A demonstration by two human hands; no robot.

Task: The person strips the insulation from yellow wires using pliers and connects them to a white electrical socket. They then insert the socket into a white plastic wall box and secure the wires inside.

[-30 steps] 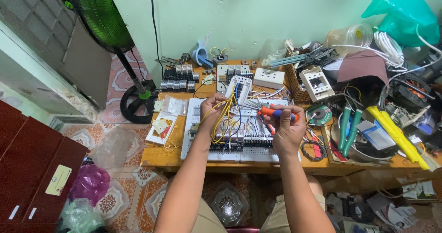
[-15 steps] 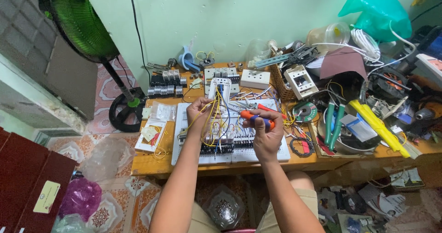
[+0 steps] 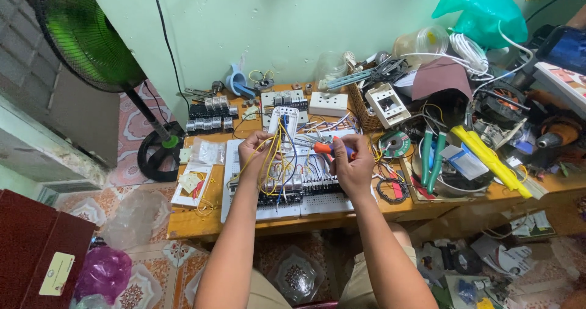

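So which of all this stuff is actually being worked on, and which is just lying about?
In use:
left hand pinching yellow wires
right hand holding orange-handled screwdriver
white wiring panel

Lying about:
green-handled pliers
white socket
row of breakers
standing fan
green plastic bag
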